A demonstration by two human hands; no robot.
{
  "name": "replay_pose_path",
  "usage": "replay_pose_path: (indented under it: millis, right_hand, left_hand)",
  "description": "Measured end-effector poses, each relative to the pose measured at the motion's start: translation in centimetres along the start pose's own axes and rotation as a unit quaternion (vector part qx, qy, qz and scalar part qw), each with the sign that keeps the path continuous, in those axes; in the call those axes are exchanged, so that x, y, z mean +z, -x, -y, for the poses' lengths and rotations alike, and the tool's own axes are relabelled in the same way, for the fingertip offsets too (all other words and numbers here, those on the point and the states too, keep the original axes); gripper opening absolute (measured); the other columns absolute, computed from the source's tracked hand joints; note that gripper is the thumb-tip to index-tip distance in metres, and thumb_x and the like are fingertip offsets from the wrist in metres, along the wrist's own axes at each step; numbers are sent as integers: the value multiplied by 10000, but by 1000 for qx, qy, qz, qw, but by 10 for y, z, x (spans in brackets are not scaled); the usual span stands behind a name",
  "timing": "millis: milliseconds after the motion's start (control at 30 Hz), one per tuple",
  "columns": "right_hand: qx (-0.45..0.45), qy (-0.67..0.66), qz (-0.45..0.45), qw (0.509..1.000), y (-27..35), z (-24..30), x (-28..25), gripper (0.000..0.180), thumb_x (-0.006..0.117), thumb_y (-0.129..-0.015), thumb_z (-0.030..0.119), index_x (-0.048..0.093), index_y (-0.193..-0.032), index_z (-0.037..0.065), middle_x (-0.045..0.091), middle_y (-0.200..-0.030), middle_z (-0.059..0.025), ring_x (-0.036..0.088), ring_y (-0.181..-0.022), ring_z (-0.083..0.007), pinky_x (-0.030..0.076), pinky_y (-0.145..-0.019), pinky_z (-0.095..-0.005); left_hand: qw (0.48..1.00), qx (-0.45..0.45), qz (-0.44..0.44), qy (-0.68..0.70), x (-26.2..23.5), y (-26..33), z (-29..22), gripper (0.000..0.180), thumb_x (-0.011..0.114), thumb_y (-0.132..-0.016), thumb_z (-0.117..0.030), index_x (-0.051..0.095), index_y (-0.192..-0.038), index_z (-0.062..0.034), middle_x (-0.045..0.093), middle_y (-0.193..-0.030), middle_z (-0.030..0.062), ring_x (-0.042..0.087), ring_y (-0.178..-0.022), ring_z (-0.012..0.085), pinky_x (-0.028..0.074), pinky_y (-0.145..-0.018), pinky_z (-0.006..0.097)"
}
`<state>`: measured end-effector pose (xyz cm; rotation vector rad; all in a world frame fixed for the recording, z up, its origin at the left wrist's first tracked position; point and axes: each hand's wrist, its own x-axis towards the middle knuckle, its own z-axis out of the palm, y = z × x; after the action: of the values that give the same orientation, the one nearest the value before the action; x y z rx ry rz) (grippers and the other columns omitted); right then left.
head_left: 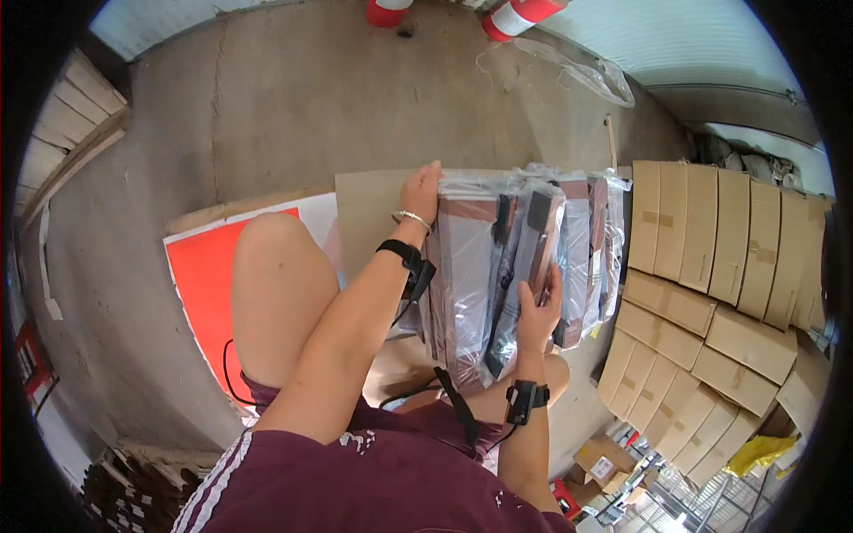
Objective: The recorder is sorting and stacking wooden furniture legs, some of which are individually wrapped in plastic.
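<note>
Packs (533, 249) could slip if film (466, 298) slides: left hand (421, 194) at their ten o'clock, right hand (539, 313) near five, grips unclear.

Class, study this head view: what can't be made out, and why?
All in the head view:
Undersides of the long grey-brown packs in clear plastic: hidden by the packs themselves.
Surface beneath the bare right hand: covered by it.
Contents of the tan cardboard boxes: hidden by cardboard walls.
Far ends of the red-and-white cylinders: cut off by the upper edge.
</note>
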<state>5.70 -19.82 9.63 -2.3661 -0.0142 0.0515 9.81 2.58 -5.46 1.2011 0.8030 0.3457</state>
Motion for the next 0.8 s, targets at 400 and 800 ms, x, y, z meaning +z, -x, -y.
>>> replay_pose_path:
  millis: [400,800]
  right_hand:
    - [55,-191,51,979,-1,-5,-10,610,634,-798,38,368,-1341,-41,452,-1320,-149,461,-1186,-223,346,-1005,-318]
    - [116,-490,95,859,-10,-1,-74,511,553,-874,201,391,-1323,17,532,-1237,-155,538,-1106,-290,422,-969,-424]
  left_hand:
    - [981,156,-1,-117,2,-11,36,246,429,-920,-187,584,-1023,-25,615,-983,141,550,-946,330,404,-854,373]
    - [989,107,19,-100,4,-14,18,574,397,-904,-480,618,-913,50,618,-813,218,549,-812,395,404,-792,429]
